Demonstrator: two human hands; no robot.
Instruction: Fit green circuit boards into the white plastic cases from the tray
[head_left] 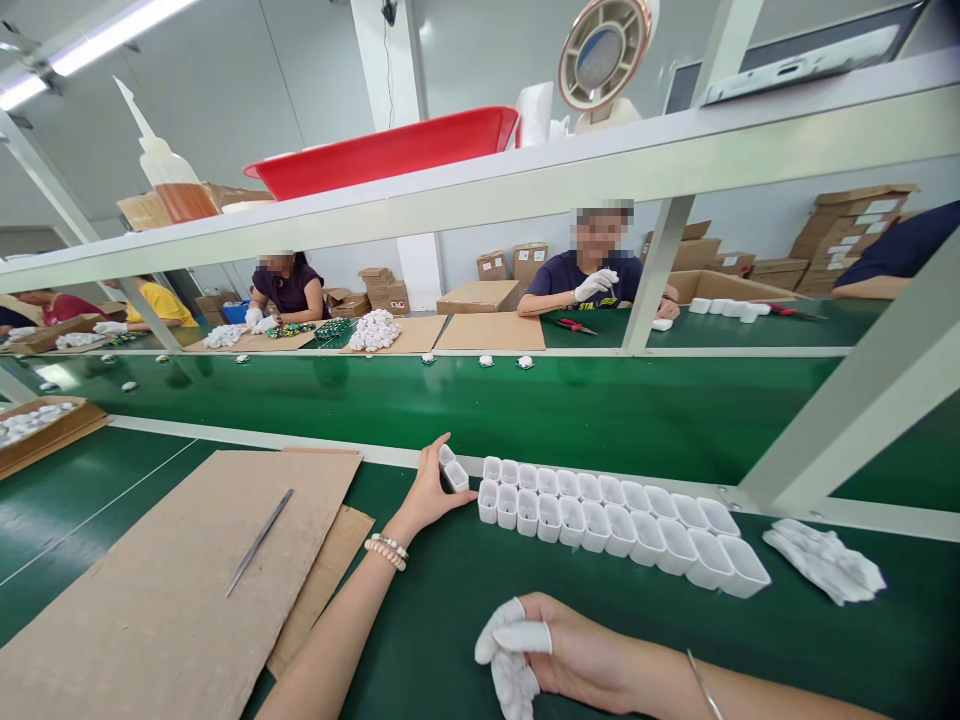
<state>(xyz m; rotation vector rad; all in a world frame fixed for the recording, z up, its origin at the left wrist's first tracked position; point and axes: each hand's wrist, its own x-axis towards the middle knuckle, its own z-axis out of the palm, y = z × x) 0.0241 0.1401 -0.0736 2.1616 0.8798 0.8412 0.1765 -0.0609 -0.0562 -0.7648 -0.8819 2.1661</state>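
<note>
My left hand (429, 492) grips two small white plastic cups (456, 476), thumb on the near side and fingers on the far side. They stand at the left end of a double row of white cups (595, 528), open tops up, which get larger toward the right. My right hand (551, 645) hovers low in front of the row, with white fabric covers on its fingertips. Its fingers are curled together; whether anything is between them is hidden. A crumpled white glove (825, 562) lies right of the row.
Cardboard sheets (172, 560) with metal tweezers (259, 543) lie on the left. Beyond a pale rail runs a green conveyor belt (360, 400) carrying small white parts. An overhead shelf (465, 185) holds a red tray (390, 150). Co-workers sit across the belt.
</note>
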